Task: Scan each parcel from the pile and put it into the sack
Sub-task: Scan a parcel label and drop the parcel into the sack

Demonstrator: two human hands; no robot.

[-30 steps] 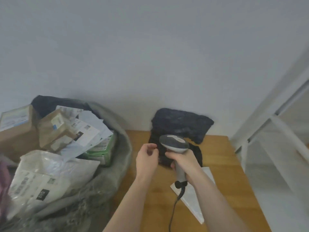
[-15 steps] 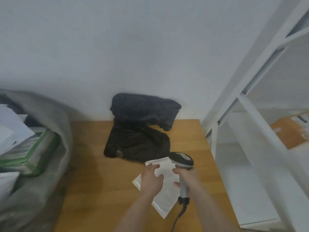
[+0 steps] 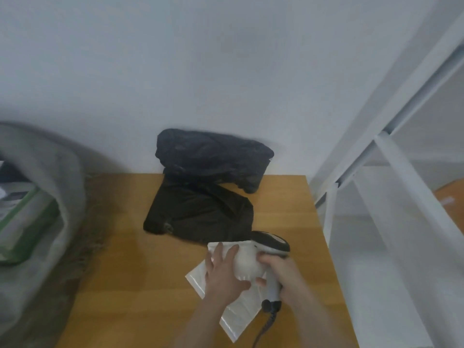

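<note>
Head view: left hand flat, fingers spread and straight, pressing on white padded mailer. Mailer lies on wooden table near right edge, toward front. Right hand wrapped round grip of handheld scanner, scanner head above mailer's far end. Two black bagged parcels at table's back edge. Grey sack off left edge, parcels inside.

Wooden table; glossy plastic mailer; black bags.
</note>
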